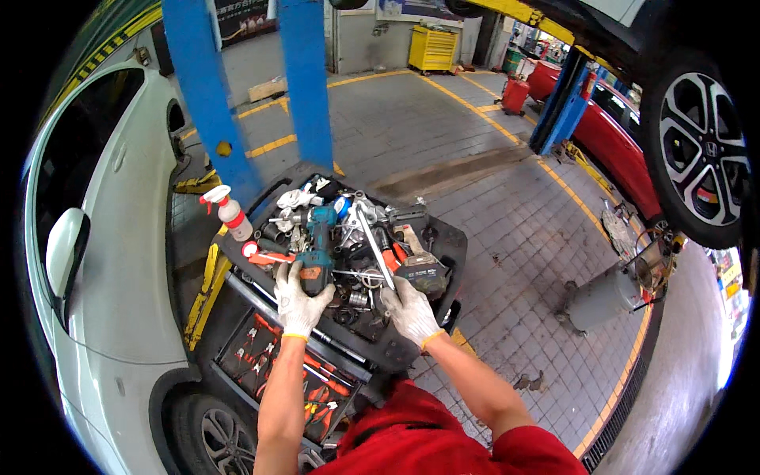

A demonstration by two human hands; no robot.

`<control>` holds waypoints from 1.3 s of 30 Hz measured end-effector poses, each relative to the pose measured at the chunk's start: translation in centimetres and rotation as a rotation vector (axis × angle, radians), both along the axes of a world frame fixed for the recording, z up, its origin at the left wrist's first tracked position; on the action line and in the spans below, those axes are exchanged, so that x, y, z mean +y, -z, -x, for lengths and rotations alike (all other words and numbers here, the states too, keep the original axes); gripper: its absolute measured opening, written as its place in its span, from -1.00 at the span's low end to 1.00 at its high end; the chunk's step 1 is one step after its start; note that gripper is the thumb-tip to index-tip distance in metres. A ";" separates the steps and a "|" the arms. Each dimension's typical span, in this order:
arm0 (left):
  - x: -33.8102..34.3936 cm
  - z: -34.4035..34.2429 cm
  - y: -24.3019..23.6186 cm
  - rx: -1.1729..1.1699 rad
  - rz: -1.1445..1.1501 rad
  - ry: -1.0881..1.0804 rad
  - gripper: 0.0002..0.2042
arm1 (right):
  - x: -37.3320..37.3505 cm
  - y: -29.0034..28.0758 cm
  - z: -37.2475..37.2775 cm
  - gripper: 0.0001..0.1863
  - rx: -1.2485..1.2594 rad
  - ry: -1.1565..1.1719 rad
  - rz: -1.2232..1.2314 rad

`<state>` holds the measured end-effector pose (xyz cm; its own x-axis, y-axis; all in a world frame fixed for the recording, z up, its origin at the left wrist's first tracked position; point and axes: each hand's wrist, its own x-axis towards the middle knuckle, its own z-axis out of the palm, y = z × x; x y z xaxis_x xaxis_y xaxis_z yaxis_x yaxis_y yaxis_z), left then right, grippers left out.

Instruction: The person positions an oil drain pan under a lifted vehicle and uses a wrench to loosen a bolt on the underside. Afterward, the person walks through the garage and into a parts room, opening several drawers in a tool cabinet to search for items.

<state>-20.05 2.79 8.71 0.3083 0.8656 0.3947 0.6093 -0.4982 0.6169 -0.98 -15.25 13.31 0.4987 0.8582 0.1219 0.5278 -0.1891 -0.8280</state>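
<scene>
I stand over a black tool cart (442, 237) whose top tray is heaped with sockets, wrenches and power tools. My left hand (299, 299), in a white work glove, is closed around the base of a teal cordless impact driver (319, 241) that stands upright in the tray. My right hand (408, 310), also gloved, grips the lower end of a long chrome ratchet handle (374, 244) that slants up to the left over the pile. An orange and grey power tool (416, 264) lies just right of the handle.
A spray bottle with a red trigger (230, 210) stands at the cart's left corner. An open drawer of red-handled pliers (273, 364) sits below. A white car (103, 277) is at left, blue lift posts (207, 95) behind, a raised car's wheel (698, 154) and an oil drain container (609, 294) at right.
</scene>
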 end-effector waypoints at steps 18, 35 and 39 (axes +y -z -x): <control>-19.6 -4.2 -6.9 -0.148 0.009 0.743 -0.28 | -17.2 -3.9 -0.7 -0.60 0.706 0.341 -0.691; -49.8 -15.6 5.1 0.245 0.365 1.002 -0.55 | -46.7 -8.9 -12.0 -0.31 0.805 0.560 -0.707; -46.7 -15.8 3.5 0.403 0.132 0.972 -0.52 | -49.7 -5.7 -13.9 -0.28 0.946 0.700 -0.644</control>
<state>-4.29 -43.92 5.16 0.9783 0.2051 0.0299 0.1563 -0.8248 0.5433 12.95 -64.97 19.04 0.9229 0.3099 -0.2286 -0.3400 0.3772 -0.8615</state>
